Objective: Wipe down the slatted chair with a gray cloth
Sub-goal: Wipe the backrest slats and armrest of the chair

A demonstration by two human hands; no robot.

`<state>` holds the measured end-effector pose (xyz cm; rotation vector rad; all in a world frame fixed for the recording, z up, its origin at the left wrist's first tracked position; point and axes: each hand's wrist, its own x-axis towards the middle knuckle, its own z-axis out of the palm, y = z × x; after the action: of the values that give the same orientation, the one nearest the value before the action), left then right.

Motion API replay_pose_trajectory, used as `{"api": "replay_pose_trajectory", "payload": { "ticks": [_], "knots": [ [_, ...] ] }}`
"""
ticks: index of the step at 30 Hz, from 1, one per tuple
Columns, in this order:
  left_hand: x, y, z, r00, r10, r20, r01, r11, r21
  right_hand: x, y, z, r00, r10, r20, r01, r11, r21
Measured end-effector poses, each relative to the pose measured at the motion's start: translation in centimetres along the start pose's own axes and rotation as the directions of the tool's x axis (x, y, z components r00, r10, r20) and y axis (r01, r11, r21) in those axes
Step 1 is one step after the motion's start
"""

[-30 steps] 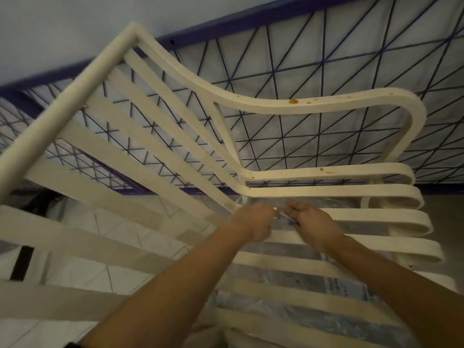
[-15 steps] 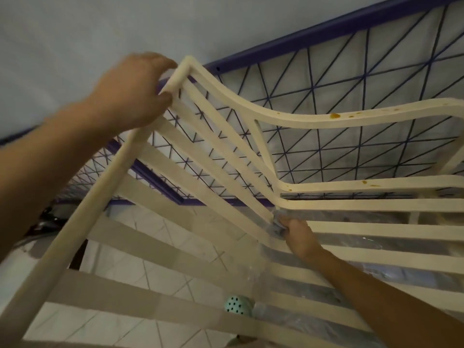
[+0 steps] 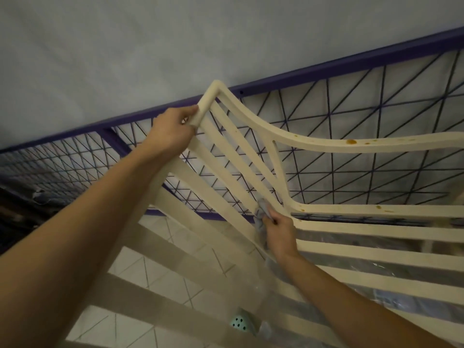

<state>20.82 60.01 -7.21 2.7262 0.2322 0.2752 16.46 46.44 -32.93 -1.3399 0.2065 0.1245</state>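
Pale grey-blue wall (image 3: 125,46) behind, purple rail (image 3: 326,69) slanting across it above a dark wire lattice (image 3: 376,121) of crossed diagonals, white tiled floor (image 3: 160,267) below, crinkled clear plastic sheet (image 3: 371,267) lower right, small mint-green object with dark dots (image 3: 238,322) near bottom centre, dim clutter (image 3: 25,204) far left.

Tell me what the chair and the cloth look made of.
Chair: likely moulded plastic, matte cream; slats and arm flow together seamlessly in smooth curves. Cloth: soft gray fabric, apparently; it bunches and creases in the right hand.
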Motion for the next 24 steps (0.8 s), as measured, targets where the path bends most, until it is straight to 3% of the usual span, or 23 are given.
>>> {"api": "replay_pose_trajectory", "payload": {
  "ticks": [5, 13, 24],
  "knots": [
    [-0.1, 0.0, -0.4, 1.000, -0.012, -0.006, 0.012, 0.995, -0.094, -1.2, -4.1, 3.6, 0.989, -0.137, 0.061, 0.132, 0.988, 0.081],
    [-0.1, -0.2, -0.5, 1.000, -0.001, -0.021, -0.002, 0.990, -0.141, -1.8, -8.2, 6.9, 0.953, -0.247, 0.173, 0.225, 0.965, 0.137],
    [0.6, -0.7, -0.2, 0.999, -0.039, 0.022, 0.044, 0.953, -0.301, -2.5, -14.8, 10.9, 0.904, -0.377, 0.201, 0.326, 0.913, 0.246]
  ]
}}
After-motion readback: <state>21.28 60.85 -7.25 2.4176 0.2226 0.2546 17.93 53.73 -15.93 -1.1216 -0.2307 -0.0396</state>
